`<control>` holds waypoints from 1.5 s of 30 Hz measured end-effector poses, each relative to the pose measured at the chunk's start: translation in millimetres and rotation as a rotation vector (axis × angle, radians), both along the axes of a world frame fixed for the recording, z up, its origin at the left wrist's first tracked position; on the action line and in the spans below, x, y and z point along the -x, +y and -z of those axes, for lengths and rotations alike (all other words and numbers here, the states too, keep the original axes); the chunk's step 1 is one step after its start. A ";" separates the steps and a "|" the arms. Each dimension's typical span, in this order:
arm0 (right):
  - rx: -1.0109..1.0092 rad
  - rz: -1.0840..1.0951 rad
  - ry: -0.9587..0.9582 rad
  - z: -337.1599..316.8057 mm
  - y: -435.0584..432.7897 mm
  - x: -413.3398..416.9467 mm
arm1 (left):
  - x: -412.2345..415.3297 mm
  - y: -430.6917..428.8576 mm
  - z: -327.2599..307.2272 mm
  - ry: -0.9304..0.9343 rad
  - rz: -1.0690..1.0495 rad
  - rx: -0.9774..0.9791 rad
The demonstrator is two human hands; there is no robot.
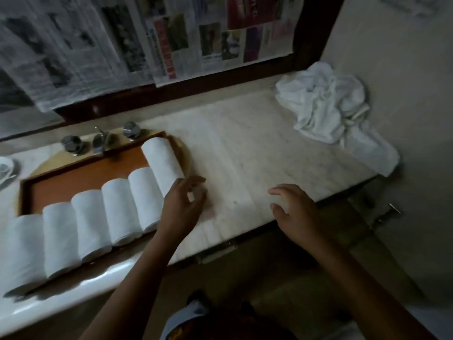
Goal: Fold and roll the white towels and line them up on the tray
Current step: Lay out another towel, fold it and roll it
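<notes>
Fingers: on both hands they are spreading loosely, gripping nothing.
Left hand [182,202]: hovering at centre frame, just beside the near end of the rightmost rolled towel [163,164].
Right hand [295,213]: hovering over the bare tabletop [245,143], right of centre.
Rolled towels [90,222]: six are lying side by side across the wooden tray [81,174], at left of frame.
Unfolded towels [326,106]: sitting crumpled in a heap at upper right, well apart from the tray.
Taps [98,141]: standing behind the tray.
</notes>
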State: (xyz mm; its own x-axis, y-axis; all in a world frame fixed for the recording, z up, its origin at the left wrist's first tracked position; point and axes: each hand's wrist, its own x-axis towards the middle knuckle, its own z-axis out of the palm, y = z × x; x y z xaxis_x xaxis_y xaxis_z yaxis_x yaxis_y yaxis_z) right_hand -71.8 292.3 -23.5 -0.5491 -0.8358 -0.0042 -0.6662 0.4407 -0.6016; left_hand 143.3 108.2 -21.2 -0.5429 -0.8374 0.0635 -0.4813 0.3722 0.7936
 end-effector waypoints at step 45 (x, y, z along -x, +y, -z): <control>-0.340 -0.016 0.307 7.5 -157.0 523.1 | 402.8 -32.9 19.7 -0.063 -0.076 -0.238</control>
